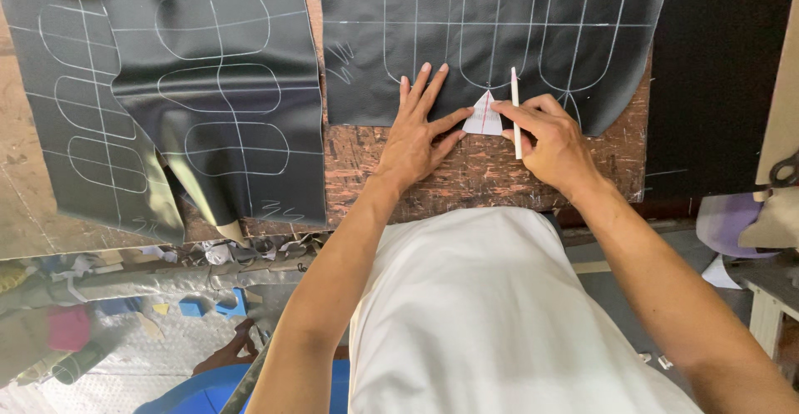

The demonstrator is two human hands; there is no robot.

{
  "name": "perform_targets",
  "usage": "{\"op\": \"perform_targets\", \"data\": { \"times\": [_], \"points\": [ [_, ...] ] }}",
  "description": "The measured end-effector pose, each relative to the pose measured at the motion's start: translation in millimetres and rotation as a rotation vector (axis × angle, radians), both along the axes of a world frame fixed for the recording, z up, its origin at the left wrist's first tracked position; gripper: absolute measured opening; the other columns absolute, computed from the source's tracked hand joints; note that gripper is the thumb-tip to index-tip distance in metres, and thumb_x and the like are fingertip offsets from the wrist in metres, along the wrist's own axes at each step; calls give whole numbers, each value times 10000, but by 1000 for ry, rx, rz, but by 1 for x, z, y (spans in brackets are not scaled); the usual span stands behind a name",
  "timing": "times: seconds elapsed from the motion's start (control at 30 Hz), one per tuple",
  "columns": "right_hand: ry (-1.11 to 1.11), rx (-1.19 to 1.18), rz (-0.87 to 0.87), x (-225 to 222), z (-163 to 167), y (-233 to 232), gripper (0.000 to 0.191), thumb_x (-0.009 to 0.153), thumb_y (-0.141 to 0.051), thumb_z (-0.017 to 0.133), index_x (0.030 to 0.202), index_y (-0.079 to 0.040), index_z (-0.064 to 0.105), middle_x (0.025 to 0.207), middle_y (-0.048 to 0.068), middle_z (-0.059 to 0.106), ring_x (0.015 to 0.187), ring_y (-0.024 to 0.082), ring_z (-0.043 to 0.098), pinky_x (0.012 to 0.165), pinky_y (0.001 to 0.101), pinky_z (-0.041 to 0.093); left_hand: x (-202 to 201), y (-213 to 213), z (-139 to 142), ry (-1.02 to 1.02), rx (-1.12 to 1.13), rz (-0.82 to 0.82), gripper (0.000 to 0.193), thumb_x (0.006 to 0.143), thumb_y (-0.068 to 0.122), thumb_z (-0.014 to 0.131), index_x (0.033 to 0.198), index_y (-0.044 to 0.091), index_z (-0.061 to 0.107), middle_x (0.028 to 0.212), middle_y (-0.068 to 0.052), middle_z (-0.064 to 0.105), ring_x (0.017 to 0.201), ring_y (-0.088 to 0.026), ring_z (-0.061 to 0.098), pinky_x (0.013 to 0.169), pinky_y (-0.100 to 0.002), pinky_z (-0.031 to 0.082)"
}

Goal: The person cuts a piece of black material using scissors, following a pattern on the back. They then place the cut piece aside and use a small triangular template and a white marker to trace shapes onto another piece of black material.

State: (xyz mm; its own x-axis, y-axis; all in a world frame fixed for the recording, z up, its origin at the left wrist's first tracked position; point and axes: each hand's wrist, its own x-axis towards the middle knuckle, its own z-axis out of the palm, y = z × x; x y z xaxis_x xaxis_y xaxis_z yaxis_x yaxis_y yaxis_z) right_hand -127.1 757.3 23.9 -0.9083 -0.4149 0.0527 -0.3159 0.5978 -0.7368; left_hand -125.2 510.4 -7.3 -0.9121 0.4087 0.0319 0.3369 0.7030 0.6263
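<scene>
My left hand (419,127) lies flat, fingers spread, on the lower edge of a black leather sheet (491,39) marked with white rounded outlines. Its thumb touches a small white triangular paper template (484,117) lying on that edge. My right hand (549,139) holds a thin white marking pencil (515,106) upright between its fingers, and its forefinger presses on the template's right side.
Two more black sheets (216,89) with white outlines lie overlapped at the left on the worn brown wooden worktable (499,173). A dark sheet (716,73) covers the right end. Scraps and blue items (225,306) lie on the floor below left.
</scene>
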Motion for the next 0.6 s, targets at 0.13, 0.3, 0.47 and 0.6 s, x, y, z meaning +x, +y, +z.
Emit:
{"op": "perform_targets", "data": {
  "times": [0.13, 0.3, 0.47, 0.6],
  "points": [
    [2, -6, -2, 0, 1, 0, 504, 820, 28, 784, 1309, -64, 697, 1219, 82, 749, 1035, 268, 640, 915, 371, 544, 1, -1, -1, -22, -4, -3, 365, 916, 175, 731, 1272, 253, 755, 1670, -134, 268, 1576, -361, 148, 1296, -607, 117],
    [0, -17, -9, 0, 4, -1, 503, 818, 28, 786, 1304, -65, 699, 1211, 89, 748, 1031, 269, 642, 905, 371, 544, 1, 0, -1, 32, -41, 0, 463, 976, -23, 628, 1300, 281, 757, 1709, -111, 272, 1616, -339, 150, 1328, -595, 118],
    [-2, -21, -5, 0, 5, 0, 503, 821, 20, 793, 1307, -68, 698, 1197, 93, 748, 1024, 275, 639, 902, 379, 543, 0, 4, 2, 10, -48, -6, 454, 839, 23, 700, 1246, 215, 757, 1640, -176, 299, 1543, -362, 227, 1283, -600, 139],
    [-8, -18, -1, 0, 5, 1, 505, 821, 13, 799, 1307, -73, 696, 1172, 86, 750, 1025, 279, 640, 898, 389, 541, 7, 28, 5, 76, -208, -80, 469, 802, 65, 702, 1265, -11, 706, 1571, -250, 348, 1449, -418, 332, 1250, -501, 252]
  ]
}}
